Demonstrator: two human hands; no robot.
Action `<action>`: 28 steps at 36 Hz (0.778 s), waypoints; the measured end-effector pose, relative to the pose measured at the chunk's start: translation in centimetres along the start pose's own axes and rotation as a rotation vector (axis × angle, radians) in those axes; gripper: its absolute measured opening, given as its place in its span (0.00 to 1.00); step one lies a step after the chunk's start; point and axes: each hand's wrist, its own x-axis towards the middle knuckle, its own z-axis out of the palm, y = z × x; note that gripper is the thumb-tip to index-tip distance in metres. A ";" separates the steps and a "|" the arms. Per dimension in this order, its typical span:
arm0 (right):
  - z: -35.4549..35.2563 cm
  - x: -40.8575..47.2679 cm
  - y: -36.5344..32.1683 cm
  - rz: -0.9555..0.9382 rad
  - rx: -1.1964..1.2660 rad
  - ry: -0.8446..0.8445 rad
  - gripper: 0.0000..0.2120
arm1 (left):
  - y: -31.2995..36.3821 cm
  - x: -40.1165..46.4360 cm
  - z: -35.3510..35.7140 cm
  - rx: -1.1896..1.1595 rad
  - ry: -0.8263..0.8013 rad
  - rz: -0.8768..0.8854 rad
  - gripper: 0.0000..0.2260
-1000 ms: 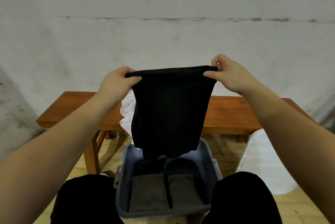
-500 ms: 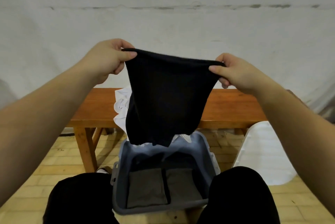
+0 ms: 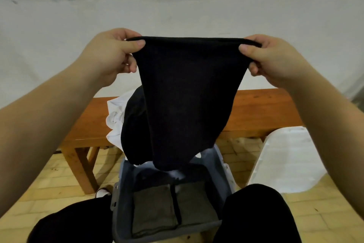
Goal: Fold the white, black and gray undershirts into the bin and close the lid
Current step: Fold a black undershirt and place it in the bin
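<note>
Between our knees sits the gray bin (image 3: 222, 179), two folded gray undershirts (image 3: 173, 209) lying side by side inside. Above it we hold the black undershirt (image 3: 185, 101) taut by its top edge, left hand (image 3: 110, 55) and right hand (image 3: 273, 57) each pinching a corner. It has been levelled and stretched wider than a second ago, ready, we judge, for its next fold. Beyond, the white undershirt (image 3: 115, 122) waits on the wooden counter (image 3: 256, 112); the white lid (image 3: 287, 160) rests to the right.
</note>
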 end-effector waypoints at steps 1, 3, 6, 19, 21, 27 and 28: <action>-0.3 0.5 0.3 0.006 -0.004 0.005 0.06 | -0.2 0.8 0.3 0.000 -0.009 -0.010 0.03; -0.8 1.7 1.0 0.032 -0.010 0.027 0.05 | -0.8 2.6 1.2 0.004 -0.022 -0.035 0.02; -1.7 3.9 2.7 0.074 -0.054 0.074 0.04 | -1.8 5.4 2.6 0.011 -0.019 -0.065 0.03; -1.4 12.6 11.6 0.249 -0.032 0.218 0.04 | -9.3 16.7 8.9 -0.091 -0.025 -0.195 0.08; -0.8 12.6 12.8 0.274 0.024 0.229 0.04 | -10.4 16.7 9.1 -0.090 -0.029 -0.202 0.06; 1.4 9.1 15.8 0.375 0.144 0.272 0.13 | -13.6 13.1 8.5 -0.055 -0.084 -0.213 0.04; 1.8 8.3 16.3 0.384 0.142 0.300 0.13 | -13.9 12.1 8.5 -0.053 -0.095 -0.214 0.04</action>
